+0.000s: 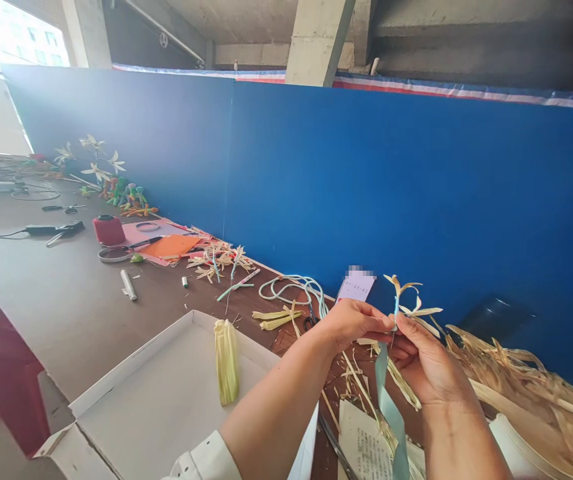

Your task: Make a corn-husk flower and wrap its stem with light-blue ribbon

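Head view — left hand [359,322] and right hand [429,363] pinching flower [397,305], petals [399,289] above grip

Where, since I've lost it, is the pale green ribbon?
Right of centre in the head view, the pale green ribbon hangs below the left hand and beside the right hand, in front of the printed page.

One head-worn view looks forward and down across the brown table [91,300] — the blue partition [391,187] spans twelve o'clock, farther off. It sits close above the left hand [353,323] and right hand [431,367], both near four o'clock, and the shallow white box [156,400] at seven. The table's far end recedes between nine and ten.
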The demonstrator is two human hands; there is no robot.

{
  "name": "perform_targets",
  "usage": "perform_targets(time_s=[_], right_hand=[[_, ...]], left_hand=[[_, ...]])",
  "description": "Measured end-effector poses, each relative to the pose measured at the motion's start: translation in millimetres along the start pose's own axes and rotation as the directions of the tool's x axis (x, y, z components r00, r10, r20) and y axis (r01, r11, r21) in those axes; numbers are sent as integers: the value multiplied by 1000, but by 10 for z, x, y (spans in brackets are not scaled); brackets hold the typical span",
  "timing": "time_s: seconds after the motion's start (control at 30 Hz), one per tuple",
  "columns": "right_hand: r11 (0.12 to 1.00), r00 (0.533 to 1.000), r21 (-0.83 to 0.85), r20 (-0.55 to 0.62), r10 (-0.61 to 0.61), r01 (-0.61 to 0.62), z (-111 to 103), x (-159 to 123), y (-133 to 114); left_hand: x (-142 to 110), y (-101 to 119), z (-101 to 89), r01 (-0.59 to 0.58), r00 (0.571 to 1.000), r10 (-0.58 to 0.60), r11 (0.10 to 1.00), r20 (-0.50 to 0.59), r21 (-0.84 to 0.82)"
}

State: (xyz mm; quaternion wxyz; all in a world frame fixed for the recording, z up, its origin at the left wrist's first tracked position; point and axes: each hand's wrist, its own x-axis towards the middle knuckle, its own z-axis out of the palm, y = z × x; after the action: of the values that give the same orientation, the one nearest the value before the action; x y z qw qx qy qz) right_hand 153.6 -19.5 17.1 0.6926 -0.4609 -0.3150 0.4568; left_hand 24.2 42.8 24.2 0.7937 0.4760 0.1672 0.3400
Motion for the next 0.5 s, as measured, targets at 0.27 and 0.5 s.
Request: perform_targets(time_s=[0.27, 0.5], right_hand=[[1000, 999, -10, -45, -23, 23, 69, -23, -27], [971, 982, -207, -120, -147, 120, 97, -63, -23]], left_hand=[[52, -51, 13, -41, 993, 60, 983, -98, 178], [49, -58, -22, -29, 995, 77, 847, -69, 530]])
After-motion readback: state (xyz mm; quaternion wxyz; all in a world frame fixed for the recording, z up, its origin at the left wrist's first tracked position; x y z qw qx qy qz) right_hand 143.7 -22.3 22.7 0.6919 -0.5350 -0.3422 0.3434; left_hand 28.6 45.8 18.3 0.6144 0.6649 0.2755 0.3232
